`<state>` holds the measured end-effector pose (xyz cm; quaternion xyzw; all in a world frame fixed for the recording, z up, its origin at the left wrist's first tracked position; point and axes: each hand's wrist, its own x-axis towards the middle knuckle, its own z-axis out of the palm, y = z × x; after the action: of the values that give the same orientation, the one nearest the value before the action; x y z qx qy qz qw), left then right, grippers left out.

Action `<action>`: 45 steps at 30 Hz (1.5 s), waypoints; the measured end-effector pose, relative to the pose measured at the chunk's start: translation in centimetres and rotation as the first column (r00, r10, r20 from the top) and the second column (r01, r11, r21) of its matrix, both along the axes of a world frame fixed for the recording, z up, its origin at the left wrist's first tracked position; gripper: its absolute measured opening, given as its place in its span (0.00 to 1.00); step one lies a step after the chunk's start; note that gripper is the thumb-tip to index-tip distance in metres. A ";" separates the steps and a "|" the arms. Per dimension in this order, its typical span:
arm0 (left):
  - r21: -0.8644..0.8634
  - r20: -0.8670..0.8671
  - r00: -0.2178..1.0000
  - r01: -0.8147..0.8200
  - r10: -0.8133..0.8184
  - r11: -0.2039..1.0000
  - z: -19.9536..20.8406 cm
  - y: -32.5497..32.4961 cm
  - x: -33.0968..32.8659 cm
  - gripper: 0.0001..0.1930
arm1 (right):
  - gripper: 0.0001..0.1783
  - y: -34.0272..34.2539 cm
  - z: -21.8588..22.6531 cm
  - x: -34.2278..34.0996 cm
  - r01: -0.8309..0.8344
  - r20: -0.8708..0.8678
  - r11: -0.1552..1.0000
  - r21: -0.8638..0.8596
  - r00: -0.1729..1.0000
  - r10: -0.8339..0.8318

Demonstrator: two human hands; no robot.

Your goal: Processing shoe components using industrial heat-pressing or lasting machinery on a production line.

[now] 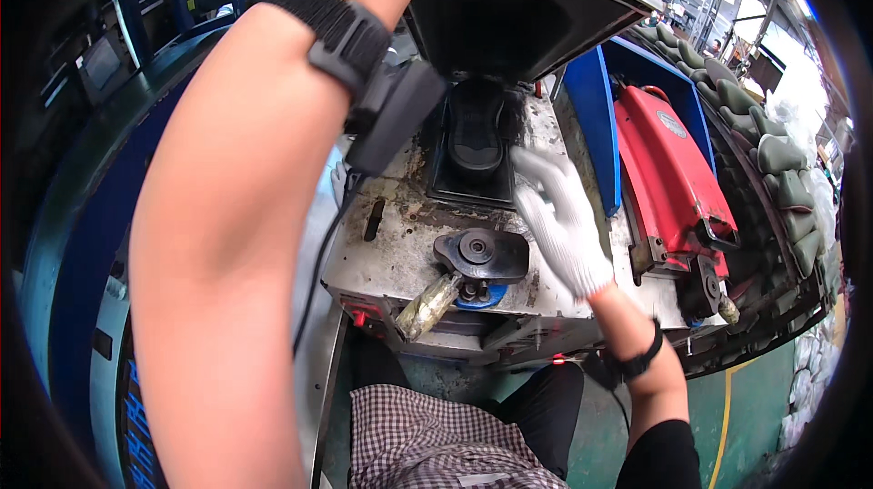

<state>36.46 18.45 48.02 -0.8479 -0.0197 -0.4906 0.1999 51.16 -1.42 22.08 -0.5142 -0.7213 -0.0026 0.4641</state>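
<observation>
My right hand (559, 216), in a white knitted glove, hovers blurred with fingers spread over the stained metal top of a press machine (400, 244). It holds nothing and is just right of a black shoe sole (476, 130) lying in a dark mould recess. My bare left forearm (236, 216) rises across the left of the view toward the raised dark lid (518, 16). The left hand itself is cut off by the top edge. On that arm a black strap carries a small black device (386, 107) with a cable.
At the machine's front edge sit a black round fitting (477, 251) and a wrapped lever handle (427, 305). A blue panel (591, 116) and a red machine unit (668, 171) stand to the right, then a curved row of grey-green moulded pieces (777, 157). Green floor below.
</observation>
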 end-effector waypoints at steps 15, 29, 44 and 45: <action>-0.743 -0.648 0.743 -0.569 -0.167 0.352 -6.1 -6.3 0.4 0.32 | 0.35 -10.7 -12.3 -9.5 -0.890 -0.997 0.451 -0.072 0.046 -0.067; -0.745 -0.667 0.681 -0.610 -0.301 0.271 -18.4 -8.8 -0.6 0.25 | 0.39 -7.5 -8.9 -14.5 -0.792 -0.795 0.415 0.449 -0.566 -0.219; -0.724 -0.683 0.687 -0.597 -0.246 0.345 -19.0 -9.0 -0.5 0.28 | 0.40 -16.5 -9.6 3.3 -0.571 -0.997 0.817 0.078 -0.036 0.070; -0.735 -0.676 0.690 -0.605 -0.259 0.307 -18.9 -9.2 -0.7 0.28 | 0.38 -17.4 -8.5 4.7 -0.442 -0.960 0.896 -0.051 0.269 0.078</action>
<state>35.74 9.21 29.08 -0.9041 -0.3242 0.0020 -0.2785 55.84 -18.78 13.55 -0.3556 -0.3794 0.4869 0.7018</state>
